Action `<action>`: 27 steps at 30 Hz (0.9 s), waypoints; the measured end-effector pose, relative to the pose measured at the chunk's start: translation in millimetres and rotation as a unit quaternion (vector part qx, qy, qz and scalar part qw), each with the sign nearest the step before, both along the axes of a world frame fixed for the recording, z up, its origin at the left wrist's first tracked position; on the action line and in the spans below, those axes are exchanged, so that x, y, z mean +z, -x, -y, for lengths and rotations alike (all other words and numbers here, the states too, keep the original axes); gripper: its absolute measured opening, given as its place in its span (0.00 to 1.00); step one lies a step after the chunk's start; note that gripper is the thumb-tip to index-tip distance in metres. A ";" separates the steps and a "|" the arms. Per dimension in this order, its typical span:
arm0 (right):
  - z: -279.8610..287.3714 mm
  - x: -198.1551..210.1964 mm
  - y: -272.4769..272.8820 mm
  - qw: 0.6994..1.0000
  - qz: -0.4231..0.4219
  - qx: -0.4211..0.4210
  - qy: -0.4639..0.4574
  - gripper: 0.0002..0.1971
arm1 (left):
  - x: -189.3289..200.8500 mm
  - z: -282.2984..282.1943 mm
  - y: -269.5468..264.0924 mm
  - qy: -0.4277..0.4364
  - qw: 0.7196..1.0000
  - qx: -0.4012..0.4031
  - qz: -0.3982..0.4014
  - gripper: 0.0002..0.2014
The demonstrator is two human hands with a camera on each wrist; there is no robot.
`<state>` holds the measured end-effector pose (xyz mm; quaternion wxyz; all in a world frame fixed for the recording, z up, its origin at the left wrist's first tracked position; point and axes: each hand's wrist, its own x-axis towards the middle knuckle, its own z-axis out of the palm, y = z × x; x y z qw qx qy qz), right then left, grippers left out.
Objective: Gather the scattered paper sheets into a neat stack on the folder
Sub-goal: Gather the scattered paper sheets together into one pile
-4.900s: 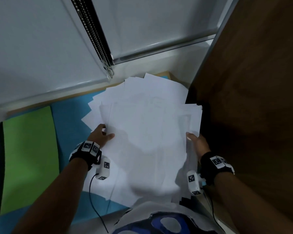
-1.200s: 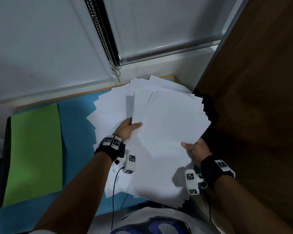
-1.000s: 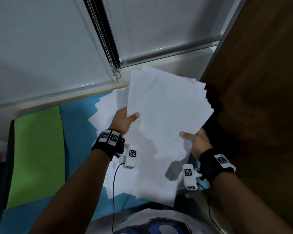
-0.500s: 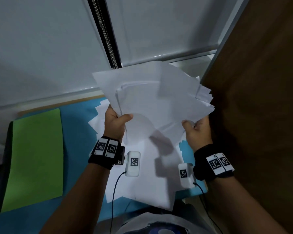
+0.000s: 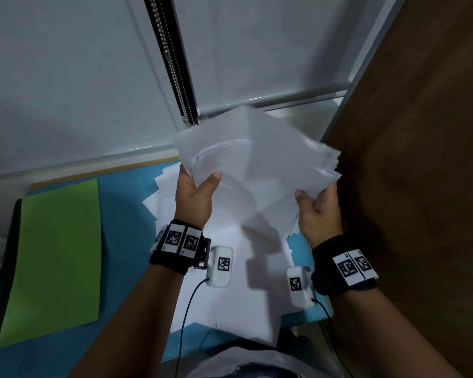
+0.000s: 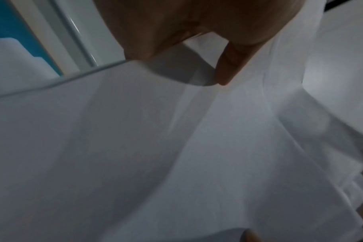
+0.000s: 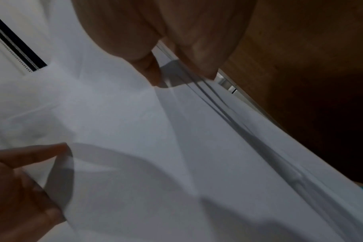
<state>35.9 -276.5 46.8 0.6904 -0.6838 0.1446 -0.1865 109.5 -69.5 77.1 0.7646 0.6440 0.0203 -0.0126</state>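
A loose bundle of white paper sheets [image 5: 260, 162] is lifted off the table, fanned and uneven at its right edges. My left hand [image 5: 195, 195] grips its left edge, thumb on top. My right hand [image 5: 318, 205] pinches its lower right corner. The left wrist view shows my thumb [image 6: 228, 72] pressed on the paper [image 6: 176, 147]. In the right wrist view my thumb and fingers [image 7: 153, 72] pinch the sheets [image 7: 155, 147]. More white sheets [image 5: 238, 290] lie spread on the blue table beneath. The green folder [image 5: 55, 257] lies flat at the left, bare.
A brown wooden panel [image 5: 421, 173] stands close on the right. White roller blinds with a bead chain [image 5: 175, 66] hang behind the table. The blue table surface [image 5: 123, 227] shows between folder and papers. Cables run from both wrist cameras.
Both hands gathered a bundle of sheets from the pile and lifted it up off the table, tilting it toward the window. The grips moved to the bundle's near edge.
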 end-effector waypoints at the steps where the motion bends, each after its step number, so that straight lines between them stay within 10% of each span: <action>1: -0.5 3.2 -1.4 1.000 0.007 -0.001 0.007 0.28 | 1.5 1.8 -0.3 0.001 1.000 0.008 0.005 0.24; 18: 1.7 1.9 -10.2 0.999 0.008 0.042 -0.006 0.34 | 33.2 -8.2 0.0 0.061 0.997 0.029 0.042 0.20; 27: 1.0 -12.1 -11.0 0.999 -0.025 0.025 0.010 0.33 | 65.3 0.2 -3.1 0.111 0.989 0.090 0.048 0.48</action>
